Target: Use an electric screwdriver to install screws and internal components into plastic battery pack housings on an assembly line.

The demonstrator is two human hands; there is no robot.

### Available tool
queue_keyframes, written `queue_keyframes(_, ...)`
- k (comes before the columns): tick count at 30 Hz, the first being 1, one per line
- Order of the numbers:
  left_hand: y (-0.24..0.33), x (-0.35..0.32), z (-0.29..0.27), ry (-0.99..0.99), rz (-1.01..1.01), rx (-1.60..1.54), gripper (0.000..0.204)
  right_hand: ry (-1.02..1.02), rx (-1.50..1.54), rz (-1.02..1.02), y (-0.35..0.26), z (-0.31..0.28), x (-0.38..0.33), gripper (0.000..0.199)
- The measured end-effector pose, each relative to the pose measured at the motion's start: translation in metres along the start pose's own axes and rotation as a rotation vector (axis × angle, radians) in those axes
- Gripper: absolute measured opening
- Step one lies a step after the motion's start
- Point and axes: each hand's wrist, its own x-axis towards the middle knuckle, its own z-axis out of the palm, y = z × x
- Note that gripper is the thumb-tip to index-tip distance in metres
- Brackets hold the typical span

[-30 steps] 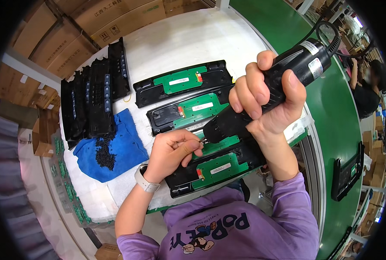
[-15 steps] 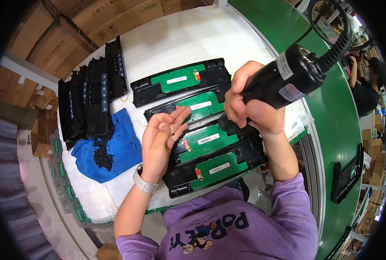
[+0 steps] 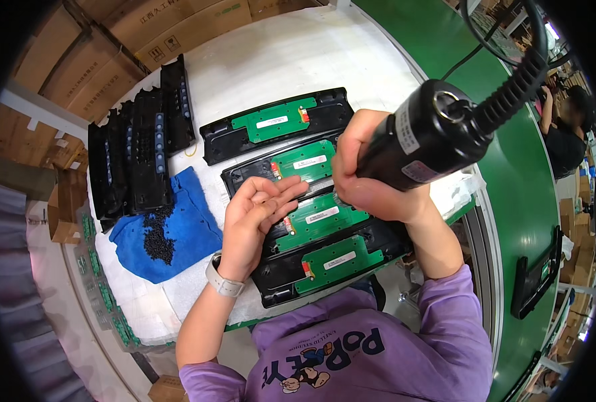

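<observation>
My right hand (image 3: 371,171) is wrapped round a black electric screwdriver (image 3: 425,134), its cable running off the upper end. The tool's tip is hidden behind the hand, over the middle panels. My left hand (image 3: 248,221) is palm up beside it, thumb folded against the half-curled fingers; whatever they hold is hidden. Its fingertips are over the edge of a green circuit board (image 3: 321,218) in a black plastic panel. Another board panel (image 3: 305,161) lies just beyond, one (image 3: 278,124) farther away, and the nearest (image 3: 338,261) close to my body.
On the left, a blue cloth (image 3: 197,231) holds a heap of small black screws (image 3: 156,241). Several black housings with blue-grey buttons (image 3: 159,144) stand behind it. A green work surface (image 3: 512,221) carries another black panel (image 3: 538,271). Cardboard boxes (image 3: 177,30) line the back; a person (image 3: 569,141) is far right.
My right hand and the screwdriver have moved slightly left and down, and the tool has turned. My left fingers have shifted a little right and nearer my body.
</observation>
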Motion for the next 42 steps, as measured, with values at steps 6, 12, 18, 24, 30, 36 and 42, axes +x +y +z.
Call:
queue_keyframes(6,0.003,0.0,-0.001,0.022,-0.06,-0.018,0.009,-0.012,0.051,-0.01,-0.001,0.004,0.006,0.02)
queue_keyframes(12,0.009,-0.004,0.008,0.026,-0.007,0.009,0.013,-0.23,-0.393,-0.22,-0.011,0.001,0.003,0.017)
queue_keyframes(18,0.007,-0.002,-0.003,-0.081,0.038,-0.239,0.024,-0.18,0.239,-0.062,-0.015,0.003,0.001,0.042)
queue_keyframes(24,0.011,-0.008,0.004,-0.238,-0.044,-0.365,0.028,-0.131,0.414,-0.214,-0.011,0.015,0.005,0.043)
queue_keyframes(30,0.009,-0.008,-0.001,-0.217,-0.085,-0.232,0.025,-0.121,0.501,-0.246,0.0,0.015,0.005,0.04)
queue_keyframes(36,0.016,-0.011,0.001,-0.072,-0.122,0.189,0.021,-0.113,0.584,-0.359,-0.003,0.0,0.01,0.034)
queue_keyframes(42,0.016,-0.011,0.001,-0.034,-0.081,0.231,0.013,-0.049,0.618,-0.373,-0.003,-0.004,0.01,0.034)
